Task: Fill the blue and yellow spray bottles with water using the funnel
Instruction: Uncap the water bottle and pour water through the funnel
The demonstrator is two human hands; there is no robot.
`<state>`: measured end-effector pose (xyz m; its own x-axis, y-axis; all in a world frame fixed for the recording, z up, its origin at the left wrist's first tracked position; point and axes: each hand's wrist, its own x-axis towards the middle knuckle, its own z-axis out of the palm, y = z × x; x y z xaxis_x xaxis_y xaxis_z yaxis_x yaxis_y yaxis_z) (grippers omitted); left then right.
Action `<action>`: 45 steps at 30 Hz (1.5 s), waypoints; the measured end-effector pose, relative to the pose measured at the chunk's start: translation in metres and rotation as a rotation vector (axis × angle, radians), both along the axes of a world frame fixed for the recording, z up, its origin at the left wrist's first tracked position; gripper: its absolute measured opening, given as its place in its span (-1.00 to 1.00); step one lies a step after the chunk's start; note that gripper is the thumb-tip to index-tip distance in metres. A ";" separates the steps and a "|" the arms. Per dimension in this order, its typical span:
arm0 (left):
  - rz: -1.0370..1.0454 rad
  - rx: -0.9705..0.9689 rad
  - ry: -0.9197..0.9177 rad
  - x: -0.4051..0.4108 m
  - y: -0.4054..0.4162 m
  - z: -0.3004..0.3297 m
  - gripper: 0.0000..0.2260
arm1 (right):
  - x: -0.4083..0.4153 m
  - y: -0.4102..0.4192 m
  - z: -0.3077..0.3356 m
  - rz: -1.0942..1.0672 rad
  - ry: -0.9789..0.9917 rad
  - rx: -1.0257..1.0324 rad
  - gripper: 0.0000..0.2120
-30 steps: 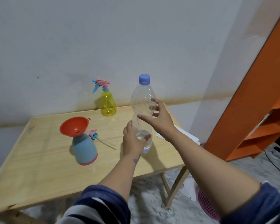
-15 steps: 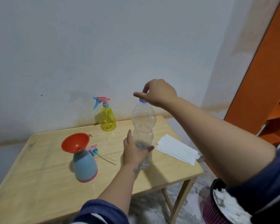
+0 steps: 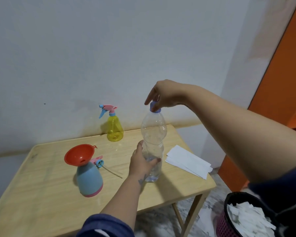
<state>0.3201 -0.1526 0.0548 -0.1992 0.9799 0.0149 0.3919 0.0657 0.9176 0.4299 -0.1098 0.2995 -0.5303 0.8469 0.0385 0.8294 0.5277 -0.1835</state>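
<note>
At the centre of the frame the left hand [image 3: 141, 164] grips the lower body of the clear water bottle [image 3: 153, 147], which stands on the counter [image 3: 41, 194], while the right hand [image 3: 162, 95] pinches its blue cap [image 3: 155, 108]. Lower left, the red funnel [image 3: 79, 154] sits tilted in the open blue spray bottle [image 3: 89, 179]; the yellow spray bottle [image 3: 114, 128], sprayer on, stands behind. Squeezing the thin bottle could slop water out once uncapped, and the leaning funnel might tip during pouring.
</note>
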 end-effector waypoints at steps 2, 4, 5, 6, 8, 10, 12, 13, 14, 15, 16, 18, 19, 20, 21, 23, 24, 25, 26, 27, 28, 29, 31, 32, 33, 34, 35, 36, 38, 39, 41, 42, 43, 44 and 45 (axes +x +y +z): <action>0.000 0.000 -0.002 -0.001 0.000 0.000 -0.18 | 0.000 0.003 0.001 -0.057 -0.060 0.002 -0.52; 0.005 -0.003 -0.003 -0.002 0.000 0.001 -0.17 | -0.005 0.006 -0.002 -0.141 -0.133 0.041 -0.45; 0.003 -0.005 -0.004 -0.002 0.000 0.001 -0.16 | -0.008 0.007 -0.006 -0.177 -0.128 0.073 -0.42; 0.001 -0.005 -0.008 -0.002 0.001 0.001 -0.17 | -0.011 0.006 -0.008 -0.207 -0.112 0.107 -0.41; -0.005 -0.005 -0.022 -0.001 0.001 0.000 -0.18 | -0.017 0.003 -0.008 -0.226 -0.130 0.137 -0.47; -0.015 -0.009 -0.033 0.000 0.001 0.000 -0.18 | -0.018 -0.001 -0.001 -0.189 -0.219 0.075 -0.56; -0.025 -0.015 -0.037 -0.001 0.001 0.001 -0.18 | -0.017 -0.004 0.009 -0.128 -0.299 0.014 -0.72; -0.030 -0.016 -0.035 -0.001 0.001 0.001 -0.18 | -0.017 -0.004 0.013 -0.096 -0.291 0.001 -0.78; -0.033 -0.017 -0.032 -0.002 0.002 0.001 -0.18 | -0.016 -0.006 0.017 -0.062 -0.273 -0.005 -0.74; -0.035 -0.020 -0.031 -0.002 0.002 0.001 -0.19 | -0.016 -0.007 0.018 -0.034 -0.263 -0.015 -0.67; -0.034 -0.022 -0.032 -0.002 0.003 0.002 -0.19 | -0.015 -0.007 0.017 -0.023 -0.236 -0.037 -0.61; -0.028 -0.027 -0.030 -0.002 0.003 0.002 -0.18 | -0.015 -0.007 0.013 -0.058 -0.216 -0.036 -0.53; -0.026 -0.029 -0.029 -0.003 0.002 0.001 -0.17 | -0.016 -0.008 0.009 -0.092 -0.224 -0.004 -0.51; -0.025 -0.028 -0.028 -0.003 0.002 0.000 -0.17 | -0.016 -0.008 0.006 -0.122 -0.240 0.031 -0.50; -0.026 -0.027 -0.028 -0.003 0.002 0.000 -0.17 | -0.017 -0.007 0.002 -0.144 -0.249 0.056 -0.51; -0.030 -0.029 -0.022 -0.003 0.003 -0.001 -0.18 | -0.014 -0.006 0.000 -0.142 -0.183 0.077 -0.62; -0.032 -0.029 -0.014 -0.003 0.003 0.000 -0.17 | -0.011 -0.005 0.002 -0.132 -0.085 0.067 -0.68; -0.033 -0.029 -0.004 -0.003 0.003 0.000 -0.17 | -0.006 -0.003 0.004 -0.128 0.051 0.041 -0.72; -0.033 -0.027 0.004 -0.003 0.003 0.001 -0.16 | 0.000 -0.001 0.005 -0.137 0.201 0.002 -0.76; -0.032 -0.026 0.007 -0.003 0.002 0.001 -0.15 | 0.006 0.002 0.003 -0.157 0.344 -0.033 -0.78; -0.032 -0.022 0.004 -0.004 0.002 0.001 -0.15 | 0.013 0.006 -0.003 -0.190 0.456 -0.062 -0.78; -0.034 -0.018 0.000 -0.004 0.001 0.001 -0.16 | 0.020 0.012 -0.014 -0.236 0.529 -0.086 -0.78; -0.037 -0.009 -0.004 -0.004 -0.001 0.000 -0.18 | 0.033 0.022 -0.044 -0.338 0.560 -0.125 -0.80; -0.036 -0.008 -0.003 -0.004 0.000 0.000 -0.18 | 0.039 0.025 -0.062 -0.387 0.544 -0.145 -0.79; -0.036 -0.007 -0.002 -0.004 0.000 0.000 -0.17 | 0.044 0.028 -0.082 -0.432 0.525 -0.175 -0.73; -0.035 -0.004 -0.003 -0.004 0.000 -0.001 -0.17 | 0.048 0.030 -0.102 -0.470 0.509 -0.206 -0.64; -0.033 -0.001 -0.004 -0.004 0.000 -0.002 -0.17 | 0.052 0.031 -0.122 -0.503 0.503 -0.233 -0.56; -0.032 0.003 -0.004 -0.005 0.000 -0.003 -0.17 | 0.055 0.030 -0.144 -0.536 0.512 -0.259 -0.53; -0.029 0.008 -0.006 -0.005 0.000 -0.006 -0.17 | 0.059 0.027 -0.190 -0.609 0.543 -0.299 -0.56; -0.028 0.010 -0.009 -0.005 0.000 -0.008 -0.17 | 0.061 0.023 -0.214 -0.644 0.558 -0.319 -0.57; -0.020 0.014 -0.008 -0.005 0.001 -0.010 -0.18 | 0.062 0.012 -0.257 -0.691 0.620 -0.375 -0.58; -0.015 0.014 -0.002 -0.005 0.002 -0.011 -0.17 | 0.062 0.006 -0.276 -0.704 0.663 -0.403 -0.58; -0.013 0.018 0.006 -0.005 0.003 -0.013 -0.17 | 0.061 0.001 -0.292 -0.714 0.692 -0.420 -0.58; -0.013 0.020 0.012 -0.005 0.004 -0.014 -0.17 | 0.061 -0.004 -0.305 -0.723 0.708 -0.428 -0.58; -0.010 0.023 0.018 -0.005 0.004 -0.015 -0.17 | 0.060 -0.008 -0.317 -0.733 0.714 -0.428 -0.59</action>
